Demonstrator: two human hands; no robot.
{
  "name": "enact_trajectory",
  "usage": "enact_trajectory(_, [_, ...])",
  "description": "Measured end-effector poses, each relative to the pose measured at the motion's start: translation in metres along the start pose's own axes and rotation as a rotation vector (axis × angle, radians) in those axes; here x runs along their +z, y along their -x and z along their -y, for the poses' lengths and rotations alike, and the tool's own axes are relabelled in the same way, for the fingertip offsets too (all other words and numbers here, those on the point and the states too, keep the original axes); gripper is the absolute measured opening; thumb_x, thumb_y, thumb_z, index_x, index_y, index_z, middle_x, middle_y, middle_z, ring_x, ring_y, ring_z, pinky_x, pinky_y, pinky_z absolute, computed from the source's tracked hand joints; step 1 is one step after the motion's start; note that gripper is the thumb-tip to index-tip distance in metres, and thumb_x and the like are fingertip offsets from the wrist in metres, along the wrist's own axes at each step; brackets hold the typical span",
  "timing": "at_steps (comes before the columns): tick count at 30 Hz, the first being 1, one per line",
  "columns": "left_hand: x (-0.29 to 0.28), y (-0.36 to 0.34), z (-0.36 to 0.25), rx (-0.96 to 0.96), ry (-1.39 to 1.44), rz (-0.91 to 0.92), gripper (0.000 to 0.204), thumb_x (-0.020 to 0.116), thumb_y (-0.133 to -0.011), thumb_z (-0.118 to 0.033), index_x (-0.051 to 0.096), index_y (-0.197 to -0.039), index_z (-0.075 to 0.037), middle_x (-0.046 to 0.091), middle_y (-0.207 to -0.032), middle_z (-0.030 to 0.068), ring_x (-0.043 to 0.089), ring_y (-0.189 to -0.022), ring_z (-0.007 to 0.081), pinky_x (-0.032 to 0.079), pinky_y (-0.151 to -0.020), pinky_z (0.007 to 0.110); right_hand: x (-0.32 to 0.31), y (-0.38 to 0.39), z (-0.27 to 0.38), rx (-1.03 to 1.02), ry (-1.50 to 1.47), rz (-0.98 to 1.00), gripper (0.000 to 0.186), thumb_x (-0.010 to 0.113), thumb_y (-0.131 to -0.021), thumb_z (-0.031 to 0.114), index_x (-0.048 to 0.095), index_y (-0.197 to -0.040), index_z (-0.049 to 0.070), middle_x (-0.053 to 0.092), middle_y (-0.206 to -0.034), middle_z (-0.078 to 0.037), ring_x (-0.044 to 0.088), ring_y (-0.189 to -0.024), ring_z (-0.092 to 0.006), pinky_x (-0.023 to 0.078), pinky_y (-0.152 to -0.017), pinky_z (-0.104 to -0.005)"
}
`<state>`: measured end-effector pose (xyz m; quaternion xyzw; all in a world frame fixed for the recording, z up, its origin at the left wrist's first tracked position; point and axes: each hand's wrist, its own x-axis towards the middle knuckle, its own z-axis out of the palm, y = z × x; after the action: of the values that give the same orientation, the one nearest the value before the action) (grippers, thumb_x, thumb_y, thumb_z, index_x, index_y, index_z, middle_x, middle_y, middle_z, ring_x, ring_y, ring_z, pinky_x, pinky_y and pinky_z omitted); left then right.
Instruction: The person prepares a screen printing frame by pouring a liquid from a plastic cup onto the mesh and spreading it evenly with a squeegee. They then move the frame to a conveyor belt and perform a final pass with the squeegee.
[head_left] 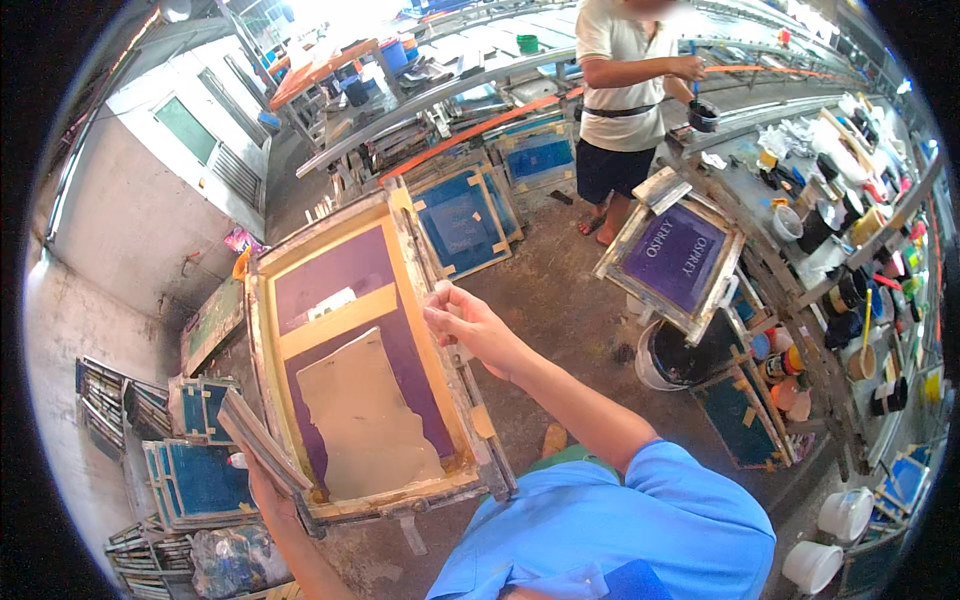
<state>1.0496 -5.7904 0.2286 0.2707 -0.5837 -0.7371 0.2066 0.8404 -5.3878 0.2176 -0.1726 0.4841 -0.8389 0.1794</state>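
Note:
A large screen-printing frame with purple mesh is tilted in front of me. Tan tape crosses its mesh, and a ragged-edged beige sheet covers much of the lower part. At the frame's lower left, my left hand closes round a flat wooden bar, like a squeegee; its fingers are mostly hidden behind it. My right hand is beside the frame's right rail, fingers curled and thumb pressed in. Something small and pale may be between those fingertips, too small to name.
Another person stands ahead, holding a dark pot. A smaller purple screen lies at right above a bucket. Blue screens lean ahead; more stand at left. Tubs and tools crowd the right-hand bench.

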Motion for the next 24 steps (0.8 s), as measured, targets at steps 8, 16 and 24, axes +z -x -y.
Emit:
enact_trajectory(8, [0.043,-0.120,-0.006,0.098,0.061,0.181,0.067,0.045,-0.100,-0.051,0.030,-0.152,-0.011,0.043,-0.147,0.0095,0.047,-0.130,0.0248,0.041,-0.107,0.038,-0.020,-0.139,-0.007,-0.018,-0.088,-0.083,0.015,0.057,-0.100,0.026,0.053,-0.100,0.011,0.056,-0.094,0.003,0.050,-0.082,-0.0055,0.043,-0.074,-0.0239])
enact_trajectory(16, [0.108,-0.366,0.012,-0.050,0.210,0.227,0.064,0.046,-0.101,-0.049,0.032,-0.150,-0.011,0.046,-0.144,0.0082,0.049,-0.127,0.0235,0.044,-0.103,0.037,-0.079,-0.293,-0.005,-0.115,-0.042,-0.315,0.013,0.058,-0.099,0.021,0.054,-0.102,0.008,0.061,-0.099,-0.001,0.053,-0.080,-0.0051,0.045,-0.072,-0.0225])
enact_trajectory(24, [0.334,-0.518,-0.025,-0.172,0.023,0.508,0.062,0.050,-0.099,-0.048,0.044,-0.141,-0.003,0.055,-0.133,0.0121,0.057,-0.119,0.0233,0.051,-0.094,0.038,-0.154,-0.352,0.051,-0.278,0.060,-0.635,0.018,0.064,-0.096,0.020,0.056,-0.106,0.007,0.063,-0.107,-0.003,0.058,-0.088,-0.0065,0.047,-0.078,-0.0234])
